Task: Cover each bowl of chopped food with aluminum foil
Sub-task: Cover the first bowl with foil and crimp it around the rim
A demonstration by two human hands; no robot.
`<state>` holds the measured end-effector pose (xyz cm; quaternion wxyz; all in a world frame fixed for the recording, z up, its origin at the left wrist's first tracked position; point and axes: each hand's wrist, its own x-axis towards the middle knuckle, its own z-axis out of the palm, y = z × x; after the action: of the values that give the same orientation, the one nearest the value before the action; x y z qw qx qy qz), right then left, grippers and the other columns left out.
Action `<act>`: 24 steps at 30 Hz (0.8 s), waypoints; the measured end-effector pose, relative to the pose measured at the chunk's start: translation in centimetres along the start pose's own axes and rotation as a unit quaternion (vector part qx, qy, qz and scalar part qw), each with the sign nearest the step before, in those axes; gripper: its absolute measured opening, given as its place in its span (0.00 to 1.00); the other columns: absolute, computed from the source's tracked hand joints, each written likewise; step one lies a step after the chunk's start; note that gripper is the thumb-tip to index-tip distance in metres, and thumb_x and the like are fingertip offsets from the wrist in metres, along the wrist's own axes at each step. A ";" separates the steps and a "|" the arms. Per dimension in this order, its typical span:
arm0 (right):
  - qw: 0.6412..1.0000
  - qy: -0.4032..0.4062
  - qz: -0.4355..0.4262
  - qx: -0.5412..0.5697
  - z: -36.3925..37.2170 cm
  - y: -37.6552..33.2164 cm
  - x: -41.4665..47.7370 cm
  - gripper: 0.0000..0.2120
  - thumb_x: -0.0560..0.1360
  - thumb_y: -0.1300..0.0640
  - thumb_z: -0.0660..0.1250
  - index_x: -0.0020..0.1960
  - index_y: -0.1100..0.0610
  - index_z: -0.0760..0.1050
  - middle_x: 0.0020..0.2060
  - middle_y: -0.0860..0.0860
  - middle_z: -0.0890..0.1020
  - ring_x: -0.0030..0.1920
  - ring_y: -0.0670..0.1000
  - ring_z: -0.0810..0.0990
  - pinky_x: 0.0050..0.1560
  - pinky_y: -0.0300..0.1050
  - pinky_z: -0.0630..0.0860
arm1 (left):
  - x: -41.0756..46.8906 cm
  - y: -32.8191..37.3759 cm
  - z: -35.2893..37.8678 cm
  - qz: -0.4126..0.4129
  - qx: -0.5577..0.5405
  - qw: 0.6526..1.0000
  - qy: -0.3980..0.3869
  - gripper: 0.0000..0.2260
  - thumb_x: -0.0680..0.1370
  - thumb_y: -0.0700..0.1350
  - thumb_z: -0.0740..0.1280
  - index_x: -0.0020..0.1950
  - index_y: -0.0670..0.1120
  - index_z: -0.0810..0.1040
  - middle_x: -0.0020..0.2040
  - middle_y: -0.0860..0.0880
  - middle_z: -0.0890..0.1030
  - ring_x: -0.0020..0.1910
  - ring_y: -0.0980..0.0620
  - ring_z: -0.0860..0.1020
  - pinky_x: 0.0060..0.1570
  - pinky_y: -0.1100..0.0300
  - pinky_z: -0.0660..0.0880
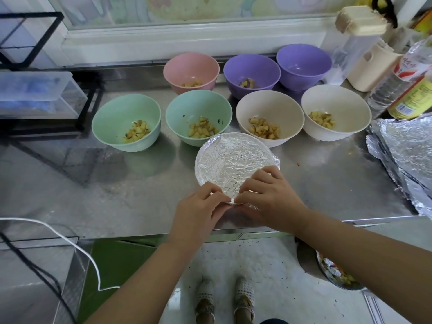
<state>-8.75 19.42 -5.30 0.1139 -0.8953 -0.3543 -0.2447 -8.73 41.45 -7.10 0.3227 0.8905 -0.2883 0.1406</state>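
Left hand (201, 206), right hand (268, 197) on near foil (231, 157) edge

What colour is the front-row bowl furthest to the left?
The far-left bowl is mint green, shown in the head view.

My only camera rides on my head, wide-angle, facing forward and steeply down over the steel counter (121, 188). It sits close: my left hand (198, 206) and right hand (268, 195) lie mid-frame, my shoes (205, 298) at the bottom edge.
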 end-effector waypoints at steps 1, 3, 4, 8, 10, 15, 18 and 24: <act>1.000 0.002 -0.003 -0.001 0.0 -0.2 0.1 0.14 0.83 0.48 0.63 0.44 0.51 0.83 0.42 0.47 0.82 0.42 0.53 0.78 0.51 0.50 0.71 | 0.0 0.0 0.0 0.001 -0.006 1.000 -0.005 0.07 0.79 0.51 0.67 0.48 0.50 0.82 0.46 0.54 0.78 0.34 0.51 0.77 0.34 0.55 0.76; 1.000 0.004 0.001 -0.002 0.0 -0.6 0.3 0.14 0.83 0.49 0.63 0.44 0.51 0.83 0.40 0.47 0.81 0.41 0.53 0.78 0.51 0.50 0.71 | -0.1 -0.1 -0.1 -0.001 -0.015 1.000 -0.012 0.08 0.80 0.50 0.66 0.49 0.49 0.83 0.46 0.54 0.78 0.35 0.50 0.77 0.34 0.54 0.77; 1.000 0.005 0.006 -0.003 0.1 -0.8 0.5 0.14 0.83 0.49 0.64 0.43 0.52 0.82 0.39 0.47 0.81 0.41 0.53 0.78 0.51 0.50 0.71 | -0.1 -0.1 -0.1 -0.003 -0.018 1.000 -0.014 0.08 0.80 0.50 0.66 0.49 0.49 0.83 0.47 0.54 0.78 0.35 0.50 0.77 0.35 0.53 0.77; 0.999 0.028 0.031 -0.006 0.5 -1.4 0.7 0.14 0.80 0.51 0.67 0.37 0.53 0.81 0.36 0.47 0.80 0.39 0.53 0.77 0.51 0.48 0.69 | -0.1 0.0 -0.2 -0.002 -0.018 1.000 -0.019 0.08 0.80 0.49 0.66 0.50 0.48 0.84 0.47 0.54 0.77 0.36 0.51 0.78 0.36 0.55 0.77; 0.998 0.044 0.047 -0.005 0.8 -1.7 0.7 0.13 0.78 0.53 0.70 0.35 0.54 0.80 0.34 0.48 0.79 0.37 0.53 0.77 0.50 0.48 0.69 | 0.0 0.0 -0.2 -0.003 -0.019 1.000 -0.022 0.08 0.80 0.49 0.66 0.50 0.48 0.84 0.47 0.54 0.77 0.37 0.51 0.78 0.36 0.55 0.77; 0.998 0.024 0.053 0.013 0.7 -2.2 1.0 0.10 0.76 0.52 0.70 0.38 0.51 0.82 0.35 0.47 0.80 0.39 0.53 0.77 0.51 0.49 0.70 | 0.2 -0.3 -1.3 0.003 -0.029 0.998 -0.052 0.11 0.80 0.49 0.63 0.49 0.46 0.83 0.48 0.53 0.78 0.38 0.53 0.78 0.36 0.55 0.78; 0.997 -0.048 0.030 0.058 -0.7 -0.4 0.6 0.10 0.77 0.44 0.68 0.48 0.48 0.85 0.44 0.44 0.83 0.45 0.51 0.77 0.53 0.48 0.67 | 0.4 -1.3 -2.8 -0.018 -0.009 0.998 -0.052 0.12 0.80 0.49 0.63 0.50 0.46 0.83 0.54 0.52 0.79 0.42 0.54 0.80 0.39 0.55 0.81; 0.991 -0.104 -0.008 0.078 -1.4 1.8 -0.1 0.10 0.76 0.45 0.71 0.54 0.47 0.85 0.49 0.45 0.83 0.49 0.51 0.78 0.53 0.50 0.71 | 0.5 -1.8 -3.0 -0.001 0.025 0.996 -0.082 0.10 0.79 0.50 0.65 0.56 0.48 0.82 0.59 0.51 0.77 0.43 0.51 0.81 0.38 0.55 0.81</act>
<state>-8.05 17.48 -4.18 0.1438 -0.9015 -0.3895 -0.1225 -7.44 44.30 -5.53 0.2755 0.9073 -0.3090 0.0738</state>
